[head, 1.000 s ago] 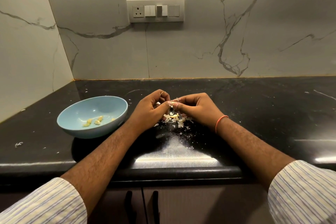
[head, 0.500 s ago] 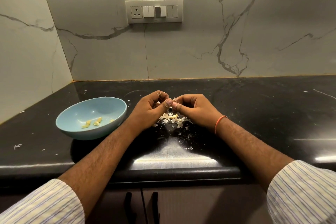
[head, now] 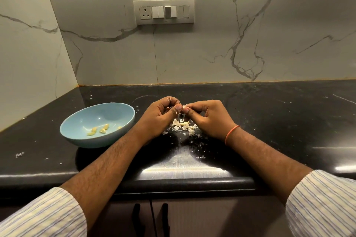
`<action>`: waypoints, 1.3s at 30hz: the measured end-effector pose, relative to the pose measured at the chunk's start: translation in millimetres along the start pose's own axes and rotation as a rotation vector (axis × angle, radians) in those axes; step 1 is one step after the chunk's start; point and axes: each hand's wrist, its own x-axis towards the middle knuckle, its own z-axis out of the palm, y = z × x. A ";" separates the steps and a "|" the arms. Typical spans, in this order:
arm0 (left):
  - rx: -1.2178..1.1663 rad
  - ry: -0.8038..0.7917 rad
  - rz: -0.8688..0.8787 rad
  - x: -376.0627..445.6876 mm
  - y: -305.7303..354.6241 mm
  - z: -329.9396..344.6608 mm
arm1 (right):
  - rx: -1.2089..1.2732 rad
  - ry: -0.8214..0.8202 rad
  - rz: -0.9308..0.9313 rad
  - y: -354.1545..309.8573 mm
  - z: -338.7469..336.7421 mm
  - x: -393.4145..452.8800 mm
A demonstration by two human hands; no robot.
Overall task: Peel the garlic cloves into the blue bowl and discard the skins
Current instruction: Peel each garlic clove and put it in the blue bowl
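Observation:
My left hand and my right hand meet above the black counter, fingertips together, pinching a small garlic clove of which only a pale sliver shows between the thumbs. Directly below them lies a heap of white garlic skins with a yellowish clove piece among them. The blue bowl stands to the left of my left hand, a short gap away, and holds a few peeled cloves near its front.
The black counter runs to a rounded front edge, with skin flecks scattered around. A marble wall rises behind and on the left, bearing a switch panel. Cupboard handles sit below the edge.
Both hands stay together over the skin heap, fingertips still working the clove; they have shifted only slightly. The bowl has not moved.

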 end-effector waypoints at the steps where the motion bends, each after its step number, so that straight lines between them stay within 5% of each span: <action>1: -0.006 -0.001 0.018 -0.2 0.4 1.7 | -0.016 0.041 -0.023 -0.5 2.0 -0.1; 12: -0.041 0.195 0.022 -1.8 -0.7 2.1 | -0.016 0.037 0.064 1.0 -7.3 2.6; 28: 0.128 0.111 -0.052 -1.2 -6.9 1.6 | 0.299 -0.014 0.119 3.2 -7.9 4.9; 33: 0.126 0.179 -0.064 -1.2 -7.9 1.5 | 0.173 0.066 0.136 5.8 -8.1 4.9; 39: 0.084 0.085 -0.077 -3.2 -4.4 0.8 | -0.015 0.022 0.009 3.4 -6.6 2.3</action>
